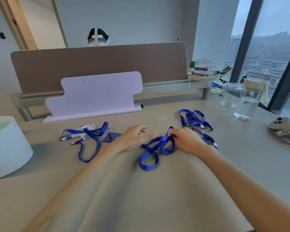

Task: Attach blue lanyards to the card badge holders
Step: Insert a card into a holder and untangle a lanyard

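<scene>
No legible writing anywhere. Three lanyard bunches on table [141, 198]: left pile [89, 136] with clear badge holders [89, 129], mid lanyard [156, 148], right pile [194, 120]. Right hand [187, 139] grip pinched on mid lanyard's top; left hand [134, 137] flat beside it, fingers spread, holding nothing. Two clear cups [246, 104] far right

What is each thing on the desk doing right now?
Left hand: flat on the desk, fingers spread, holding nothing.
Right hand: pinching the middle lanyard's end.
Middle lanyard: looped loosely, one end held.
Left lanyard: lying across clear badge holders.
Right lanyards: tangled in a pile.
Blue card: lying flat.
Bottle: upright, capped, partly full of water.
Cup: upright, nearly empty.
</scene>
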The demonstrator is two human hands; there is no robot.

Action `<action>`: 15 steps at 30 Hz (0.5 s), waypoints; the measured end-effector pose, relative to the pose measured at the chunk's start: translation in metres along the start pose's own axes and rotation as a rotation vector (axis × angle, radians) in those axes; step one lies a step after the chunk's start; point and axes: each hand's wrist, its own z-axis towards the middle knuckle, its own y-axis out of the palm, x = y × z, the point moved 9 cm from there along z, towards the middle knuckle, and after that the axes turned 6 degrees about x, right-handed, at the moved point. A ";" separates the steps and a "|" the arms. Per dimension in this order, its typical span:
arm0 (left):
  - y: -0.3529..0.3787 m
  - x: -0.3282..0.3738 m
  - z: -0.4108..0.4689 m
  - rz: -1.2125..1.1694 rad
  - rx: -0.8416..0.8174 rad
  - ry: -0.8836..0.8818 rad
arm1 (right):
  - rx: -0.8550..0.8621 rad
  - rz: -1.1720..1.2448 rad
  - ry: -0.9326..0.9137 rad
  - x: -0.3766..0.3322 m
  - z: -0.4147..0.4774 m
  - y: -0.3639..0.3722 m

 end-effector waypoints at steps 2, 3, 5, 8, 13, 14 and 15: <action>-0.019 -0.015 -0.017 0.309 0.175 -0.022 | -0.047 -0.109 0.038 0.000 -0.007 -0.004; -0.020 -0.016 -0.026 0.558 0.208 -0.008 | -0.087 -0.167 0.034 -0.004 -0.010 -0.008; -0.013 -0.020 -0.042 0.733 0.241 0.005 | -0.233 -0.281 0.041 -0.007 -0.015 -0.012; 0.000 -0.032 -0.035 0.612 0.170 -0.033 | -0.463 -0.359 0.159 0.000 -0.027 -0.028; 0.023 -0.030 0.010 0.484 0.066 0.107 | -0.114 -0.234 0.137 -0.021 -0.009 -0.053; 0.026 -0.030 0.018 0.463 0.060 0.132 | -0.098 -0.141 0.136 -0.026 -0.007 -0.042; 0.028 -0.029 0.026 0.450 0.055 0.156 | -0.105 -0.068 0.149 -0.029 -0.005 -0.028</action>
